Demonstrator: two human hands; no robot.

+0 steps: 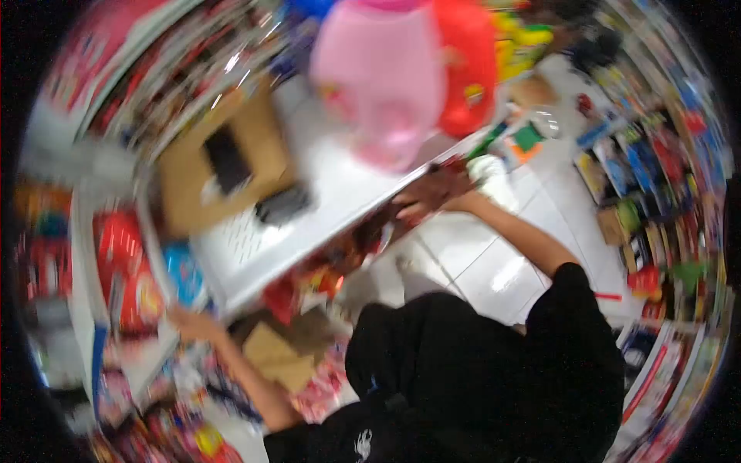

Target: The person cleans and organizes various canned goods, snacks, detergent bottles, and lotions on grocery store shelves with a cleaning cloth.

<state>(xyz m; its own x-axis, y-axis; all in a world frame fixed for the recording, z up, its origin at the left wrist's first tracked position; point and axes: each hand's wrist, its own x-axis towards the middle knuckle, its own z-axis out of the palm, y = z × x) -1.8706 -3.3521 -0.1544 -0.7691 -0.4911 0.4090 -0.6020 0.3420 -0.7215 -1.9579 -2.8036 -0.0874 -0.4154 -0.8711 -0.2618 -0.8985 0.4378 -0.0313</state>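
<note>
The view is smeared by motion. My right hand (431,197) is at the front edge of a white shelf (340,193), beside dark reddish items (457,176); whether it holds any of them cannot be made out. On the other side, my left hand (189,322) reaches to the shelf's left end, near a blue round package (182,274) and red packages (130,262). Its fingers are too blurred to read. On the shelf sits a cardboard box (266,147) with a dark rectangular patch, and a dark grey object (282,206) lies beside it.
Large pink (382,69) and red (467,65) plastic-looking items stand at the shelf's far end. Stocked shelves (656,177) line the right side. White floor tiles (494,262) show below my right arm. A cardboard piece (278,359) and assorted packages lie beneath the shelf.
</note>
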